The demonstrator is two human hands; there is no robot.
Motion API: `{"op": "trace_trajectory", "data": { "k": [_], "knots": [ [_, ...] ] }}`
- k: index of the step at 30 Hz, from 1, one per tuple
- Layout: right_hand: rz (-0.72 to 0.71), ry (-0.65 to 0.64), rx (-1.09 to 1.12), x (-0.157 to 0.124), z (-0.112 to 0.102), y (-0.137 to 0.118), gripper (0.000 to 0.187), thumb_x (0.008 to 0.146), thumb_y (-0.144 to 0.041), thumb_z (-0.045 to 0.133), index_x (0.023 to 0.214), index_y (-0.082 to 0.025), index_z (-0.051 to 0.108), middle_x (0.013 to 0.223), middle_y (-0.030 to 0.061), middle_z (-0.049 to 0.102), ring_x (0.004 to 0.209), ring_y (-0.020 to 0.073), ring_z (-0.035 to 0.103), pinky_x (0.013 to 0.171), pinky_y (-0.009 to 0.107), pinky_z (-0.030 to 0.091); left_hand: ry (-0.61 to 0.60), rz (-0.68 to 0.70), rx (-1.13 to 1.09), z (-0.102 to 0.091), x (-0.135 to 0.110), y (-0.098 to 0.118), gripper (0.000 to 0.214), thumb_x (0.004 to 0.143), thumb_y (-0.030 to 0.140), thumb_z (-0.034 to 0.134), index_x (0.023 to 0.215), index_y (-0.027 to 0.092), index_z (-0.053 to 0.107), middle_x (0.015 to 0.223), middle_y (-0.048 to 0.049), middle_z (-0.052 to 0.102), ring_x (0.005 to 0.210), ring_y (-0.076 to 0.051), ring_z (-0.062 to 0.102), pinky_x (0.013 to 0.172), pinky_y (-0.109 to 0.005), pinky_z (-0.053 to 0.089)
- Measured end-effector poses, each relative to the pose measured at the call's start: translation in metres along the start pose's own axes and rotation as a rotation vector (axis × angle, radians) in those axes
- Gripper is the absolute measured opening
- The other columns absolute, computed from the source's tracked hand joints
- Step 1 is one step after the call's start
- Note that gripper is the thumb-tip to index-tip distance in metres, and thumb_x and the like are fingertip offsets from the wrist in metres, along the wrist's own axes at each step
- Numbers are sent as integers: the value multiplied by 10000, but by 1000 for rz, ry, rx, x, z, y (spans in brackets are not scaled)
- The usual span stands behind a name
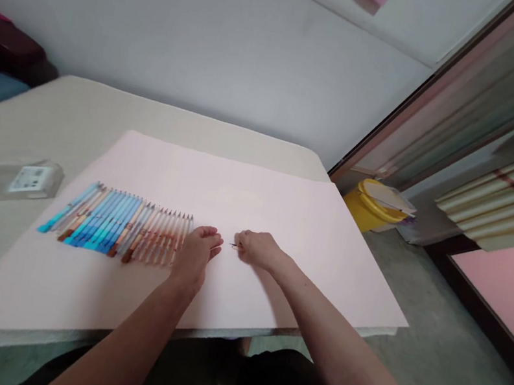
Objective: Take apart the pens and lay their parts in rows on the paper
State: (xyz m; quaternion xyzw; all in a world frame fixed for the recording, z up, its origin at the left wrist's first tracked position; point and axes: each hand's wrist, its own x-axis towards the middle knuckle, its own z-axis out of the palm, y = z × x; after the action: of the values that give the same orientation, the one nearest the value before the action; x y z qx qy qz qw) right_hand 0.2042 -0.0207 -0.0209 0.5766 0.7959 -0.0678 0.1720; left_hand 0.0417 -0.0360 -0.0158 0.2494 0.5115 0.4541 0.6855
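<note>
A row of slim pens (107, 220) lies side by side on a pale pink sheet (256, 199), with bright blue, brown and clear barrels. At the row's right end is my left hand (198, 251), its fingers apart and nothing visibly held; it partly covers the last pens. Just to the right, my right hand (255, 247) is closed low over the sheet. Between its fingertips is a thin piece with a dark tip (232, 244), pointing left towards my left hand. Most of that piece is hidden by the fingers, so its exact kind cannot be told.
A clear plastic bag with a white label (31, 179) lies left of the sheet on the cream tabletop (104, 102). Behind the table rises a white wall. A yellow bucket (368, 206) stands on the floor beyond the right edge.
</note>
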Motion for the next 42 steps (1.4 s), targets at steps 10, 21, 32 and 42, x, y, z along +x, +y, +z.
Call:
{"op": "trace_trajectory", "data": {
  "k": [10,21,32,42],
  "knots": [
    [18,-2,-53,35,-9,51,252,819,-258,427,1008,-231,592,1048,77,648,876,217,625,678,303,439,-454,365,1103,9,-12,-34,200,794,192,443,945,143,564,952,-79,587,847,-164,540,808,-292,394],
    [118,-41,-64,96,-27,142,212,801,-296,465,936,-246,620,1000,63,665,869,210,616,677,283,413,-507,435,1572,14,-9,-49,288,862,174,290,980,156,552,1043,-88,546,984,-199,496,847,-315,379],
    [205,-79,-57,160,-42,205,186,767,-288,525,903,-230,639,985,81,665,839,219,620,652,284,429,-540,213,1676,28,8,-51,357,829,141,311,1085,154,559,1160,-101,537,1063,-208,499,890,-325,393],
    [180,-57,-53,199,-48,196,246,788,-315,506,953,-204,651,1038,120,654,927,250,610,702,321,452,-523,196,1682,28,13,-55,328,825,165,327,1042,164,573,1104,-110,546,1039,-212,514,870,-323,409]
  ]
}}
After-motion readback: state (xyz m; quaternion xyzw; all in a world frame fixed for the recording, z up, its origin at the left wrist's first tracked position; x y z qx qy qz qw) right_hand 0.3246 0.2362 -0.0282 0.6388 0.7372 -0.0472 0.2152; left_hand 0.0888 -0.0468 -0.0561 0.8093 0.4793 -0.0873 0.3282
